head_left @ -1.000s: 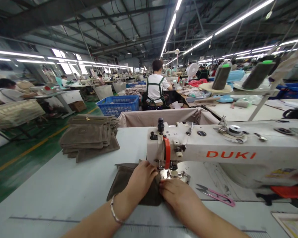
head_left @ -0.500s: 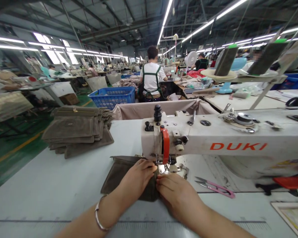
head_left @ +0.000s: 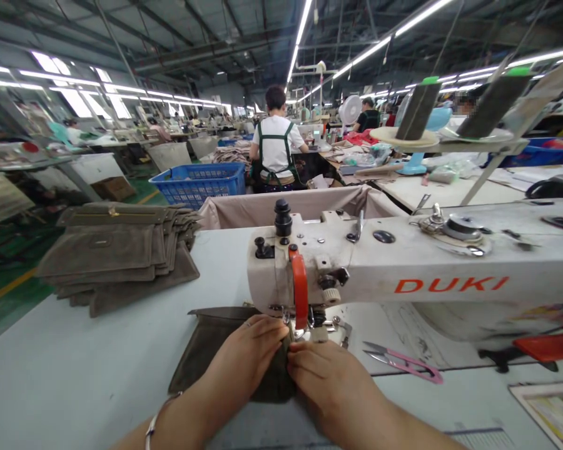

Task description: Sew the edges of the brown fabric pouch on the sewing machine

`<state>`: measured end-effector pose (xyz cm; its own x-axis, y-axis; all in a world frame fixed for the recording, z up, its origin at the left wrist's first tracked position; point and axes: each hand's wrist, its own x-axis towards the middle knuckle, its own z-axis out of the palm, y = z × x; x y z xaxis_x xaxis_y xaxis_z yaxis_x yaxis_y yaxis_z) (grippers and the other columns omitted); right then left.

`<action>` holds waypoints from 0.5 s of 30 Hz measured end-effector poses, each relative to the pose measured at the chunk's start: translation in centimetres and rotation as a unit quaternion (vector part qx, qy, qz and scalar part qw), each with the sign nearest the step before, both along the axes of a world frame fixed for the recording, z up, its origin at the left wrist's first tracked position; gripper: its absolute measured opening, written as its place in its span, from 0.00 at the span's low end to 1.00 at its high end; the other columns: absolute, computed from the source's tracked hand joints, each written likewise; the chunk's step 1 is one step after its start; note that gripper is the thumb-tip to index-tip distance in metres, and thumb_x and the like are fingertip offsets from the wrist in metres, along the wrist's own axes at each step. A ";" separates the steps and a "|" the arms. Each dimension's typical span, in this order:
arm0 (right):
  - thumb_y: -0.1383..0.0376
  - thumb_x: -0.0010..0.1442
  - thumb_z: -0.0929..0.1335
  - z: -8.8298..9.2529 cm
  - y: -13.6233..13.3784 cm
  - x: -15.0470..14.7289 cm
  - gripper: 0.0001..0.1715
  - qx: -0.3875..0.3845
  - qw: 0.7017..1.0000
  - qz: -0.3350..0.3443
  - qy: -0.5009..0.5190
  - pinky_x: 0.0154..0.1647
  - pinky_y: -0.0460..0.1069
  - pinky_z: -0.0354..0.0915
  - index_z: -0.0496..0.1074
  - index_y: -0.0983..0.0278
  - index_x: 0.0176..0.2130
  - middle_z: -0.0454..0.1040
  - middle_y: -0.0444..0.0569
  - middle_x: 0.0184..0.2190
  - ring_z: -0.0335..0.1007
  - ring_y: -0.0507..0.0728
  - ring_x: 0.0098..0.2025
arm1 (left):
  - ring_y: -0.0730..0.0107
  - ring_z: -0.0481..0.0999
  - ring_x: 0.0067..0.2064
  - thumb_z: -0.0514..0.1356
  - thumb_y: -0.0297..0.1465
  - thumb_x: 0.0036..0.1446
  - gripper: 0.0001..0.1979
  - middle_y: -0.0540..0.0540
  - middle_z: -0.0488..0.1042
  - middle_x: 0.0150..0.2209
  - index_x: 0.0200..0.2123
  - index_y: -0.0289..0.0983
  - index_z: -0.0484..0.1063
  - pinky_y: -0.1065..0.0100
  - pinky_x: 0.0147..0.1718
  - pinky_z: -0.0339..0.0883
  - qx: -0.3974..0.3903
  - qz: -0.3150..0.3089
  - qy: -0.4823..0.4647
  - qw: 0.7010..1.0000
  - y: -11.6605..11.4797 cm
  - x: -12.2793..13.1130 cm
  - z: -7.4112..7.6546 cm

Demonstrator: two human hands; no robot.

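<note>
A dark olive-brown fabric pouch (head_left: 216,340) lies on the sewing machine's table, its right edge under the needle area of the white sewing machine (head_left: 356,262). My left hand (head_left: 246,350) rests over it, fingers closed together and pressing the cloth close to the presser foot. Against the pouch's right edge, my right hand (head_left: 331,375) has its thumb and fingers pinched on the fabric just in front of the foot. The fingertips of both hands nearly meet. The needle itself is too small to make out behind the orange guard (head_left: 299,290).
Pink-handled thread snips (head_left: 406,362) lie right of my right hand. A stack of similar pouches (head_left: 107,250) sits at the table's left edge. Behind the machine is a cloth-lined bin (head_left: 244,211), then a blue basket (head_left: 201,184) and a seated co-worker (head_left: 276,144).
The view has shifted, so the machine and pouch stack appear further left and a little lower. Both hands keep the same hold on the pouch; any feeding of the cloth is too slight to tell.
</note>
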<state>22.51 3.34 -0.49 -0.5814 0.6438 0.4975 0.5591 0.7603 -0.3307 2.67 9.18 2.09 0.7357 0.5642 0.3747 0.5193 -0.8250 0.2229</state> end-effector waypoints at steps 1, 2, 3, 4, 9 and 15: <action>0.75 0.61 0.63 -0.1 0.0 -0.1 0.13 0.000 1.000 -0.002 0.000 0.55 0.51 0.67 0.72 0.66 0.43 0.77 0.52 0.42 0.71 0.57 0.51 | 0.67 0.76 0.50 0.50 0.19 0.64 0.17 0.45 0.78 0.47 0.49 0.37 0.73 0.64 0.55 0.70 -0.002 -0.004 -0.002 1.000 0.1 0.0 0.1; 0.75 0.61 0.63 -0.1 0.0 -0.1 0.13 -0.001 1.000 -0.006 -0.001 0.55 0.51 0.67 0.72 0.66 0.43 0.77 0.51 0.43 0.70 0.57 0.51 | 0.67 0.76 0.50 0.49 0.19 0.65 0.17 0.45 0.77 0.47 0.49 0.37 0.73 0.64 0.54 0.70 -0.002 -0.005 -0.006 1.000 0.1 -0.1 0.1; 0.75 0.62 0.63 -0.1 0.0 -0.1 0.13 -0.002 1.000 -0.009 -0.003 0.55 0.51 0.67 0.72 0.66 0.44 0.77 0.51 0.43 0.70 0.56 0.51 | 0.66 0.76 0.50 0.49 0.20 0.65 0.16 0.45 0.77 0.48 0.49 0.37 0.73 0.64 0.54 0.70 -0.002 -0.005 -0.008 1.000 0.1 -0.1 0.0; 0.75 0.62 0.63 -0.1 -0.1 -0.1 0.14 -0.004 1.000 -0.012 -0.004 0.55 0.51 0.67 0.72 0.65 0.45 0.77 0.51 0.43 0.70 0.56 0.51 | 0.66 0.75 0.51 0.50 0.20 0.65 0.16 0.44 0.77 0.48 0.49 0.37 0.73 0.63 0.54 0.70 -0.003 -0.005 -0.010 1.000 0.2 -0.1 -0.1; 0.75 0.62 0.63 0.4 0.1 0.1 0.14 -0.011 1.000 -0.015 0.004 0.55 0.52 0.67 0.73 0.65 0.44 0.77 0.51 0.42 0.70 0.57 0.51 | 0.63 0.73 0.52 0.51 0.21 0.65 0.15 0.43 0.76 0.50 0.50 0.35 0.71 0.61 0.56 0.68 -0.020 -0.005 -0.013 1.000 0.4 -0.1 -0.5; 0.76 0.62 0.62 -0.1 0.0 -0.2 0.14 -0.012 1.000 -0.004 0.016 0.54 0.52 0.67 0.73 0.65 0.44 0.77 0.51 0.40 0.71 0.56 0.49 | 0.63 0.73 0.52 0.54 0.21 0.65 0.13 0.45 0.75 0.50 0.50 0.37 0.71 0.60 0.56 0.68 -0.053 0.003 -0.022 0.998 0.3 -0.1 -0.9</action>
